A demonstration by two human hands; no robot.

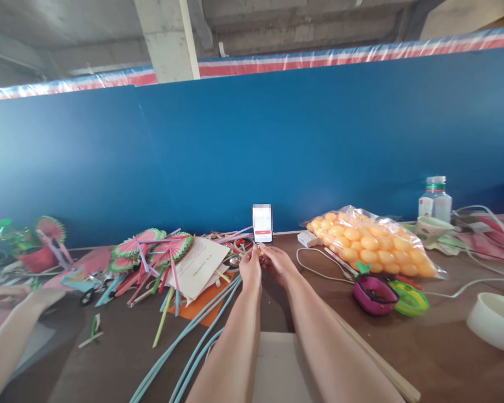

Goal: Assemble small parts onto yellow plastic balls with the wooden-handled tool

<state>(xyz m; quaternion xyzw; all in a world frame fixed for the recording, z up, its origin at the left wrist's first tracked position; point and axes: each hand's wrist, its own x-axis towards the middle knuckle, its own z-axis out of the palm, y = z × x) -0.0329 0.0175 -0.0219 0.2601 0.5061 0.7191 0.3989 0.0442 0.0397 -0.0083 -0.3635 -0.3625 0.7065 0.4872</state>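
My left hand (251,267) and my right hand (279,265) meet over the middle of the table, arms stretched forward. The fingers of both are closed and pinched together at a tiny yellowish-orange thing (261,253), too small to name. Just beyond the fingertips, a smartphone (262,234) stands upright with its screen lit, facing me. Whether the hands touch the phone I cannot tell. Several long light-blue strips (193,330) lie beside my left forearm. A pale flat board or box (277,364) is partly hidden between my forearms.
Left lie pink-and-green paper fans (138,246), papers (197,266) and scissors (88,296); another person's arm (19,327) reaches in. Right are a bag of orange balls (369,240), a purple basket (374,296), a tape roll (498,322) and a bottle (435,198). A blue partition (252,145) stands behind.
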